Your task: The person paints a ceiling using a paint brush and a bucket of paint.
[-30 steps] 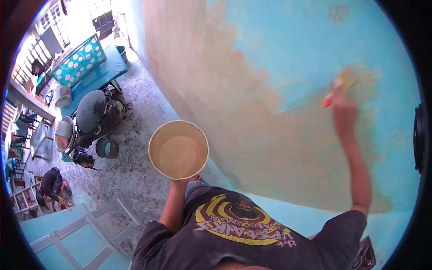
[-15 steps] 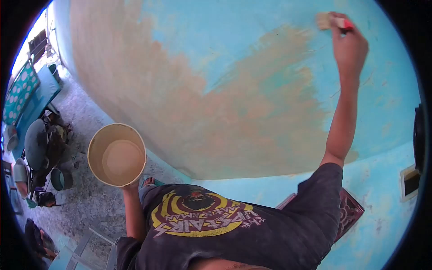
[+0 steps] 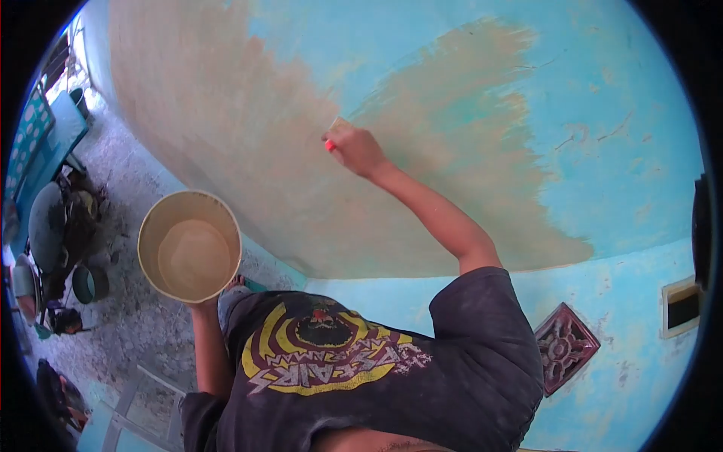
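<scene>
Now I see the right hand (image 3: 358,149) curled round a brush (image 3: 339,123) at the wall (image 3: 437,158), the left hand (image 3: 204,305), how open I can't tell, supporting a bucket (image 3: 190,245).

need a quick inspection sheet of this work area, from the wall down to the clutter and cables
Surface: wall blue, partly covered by a patchy tan coat; crack lines at right
Job's things: red-ended brush at the wall; bucket with tan liquid inside
Clutter: round grey object, dark pail and other items at left on or above the floor
Hands: right hand closed around the brush; left hand under the bucket, mostly hidden
Cables: nothing seen
Surroundings: another person, partly visible, lower left; grey frame nearby; dark red diamond-shaped panel at right
</scene>
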`<state>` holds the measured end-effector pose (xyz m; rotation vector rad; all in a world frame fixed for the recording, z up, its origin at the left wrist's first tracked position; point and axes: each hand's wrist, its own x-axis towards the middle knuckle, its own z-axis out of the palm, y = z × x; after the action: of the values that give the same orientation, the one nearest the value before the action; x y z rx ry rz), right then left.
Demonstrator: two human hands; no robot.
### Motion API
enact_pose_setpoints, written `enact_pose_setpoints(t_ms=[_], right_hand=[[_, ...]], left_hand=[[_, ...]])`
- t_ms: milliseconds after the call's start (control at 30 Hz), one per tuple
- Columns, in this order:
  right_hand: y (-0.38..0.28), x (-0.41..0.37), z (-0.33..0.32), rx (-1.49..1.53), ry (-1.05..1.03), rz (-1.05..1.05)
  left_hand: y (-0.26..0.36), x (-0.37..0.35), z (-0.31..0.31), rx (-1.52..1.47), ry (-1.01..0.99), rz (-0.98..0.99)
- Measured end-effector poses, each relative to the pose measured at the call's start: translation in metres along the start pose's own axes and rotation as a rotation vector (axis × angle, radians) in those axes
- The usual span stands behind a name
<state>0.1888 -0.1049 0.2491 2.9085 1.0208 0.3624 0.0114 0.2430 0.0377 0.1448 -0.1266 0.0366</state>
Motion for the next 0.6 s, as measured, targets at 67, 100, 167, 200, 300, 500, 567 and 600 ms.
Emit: enact_pose_setpoints(t_ms=[67, 100, 167, 200, 300, 500, 567, 600], right_hand=[[0.003, 0.002, -0.014, 0.197, 0.026, 0.172], [0.013, 0.001, -0.029, 0.124, 0.084, 0.144], [0.024, 0.000, -0.082, 0.100, 0.276, 0.150], [0.008, 0.000, -0.120, 0.049, 0.328, 0.274], [-0.055, 0.004, -0.194, 0.308, 0.548, 0.317], [-0.172, -0.012, -0.168, 0.784, 0.215, 0.237], [-0.198, 0.008, -0.145, 0.761, 0.027, 0.114], [-0.207, 0.013, -0.122, 0.720, 0.024, 0.089]], left_hand=[[-0.002, 0.003, 0.000, -0.024, 0.032, -0.013], [-0.004, 0.006, 0.000, -0.049, 0.053, -0.019], [-0.007, 0.008, 0.002, -0.089, 0.080, -0.022], [-0.008, 0.008, 0.003, -0.106, 0.095, -0.017], [-0.014, 0.010, 0.006, -0.166, 0.109, 0.002], [-0.020, 0.023, 0.007, -0.144, 0.238, -0.001], [-0.041, 0.026, -0.052, -0.126, 0.253, -0.113], [-0.046, 0.026, -0.059, -0.134, 0.261, -0.160]])
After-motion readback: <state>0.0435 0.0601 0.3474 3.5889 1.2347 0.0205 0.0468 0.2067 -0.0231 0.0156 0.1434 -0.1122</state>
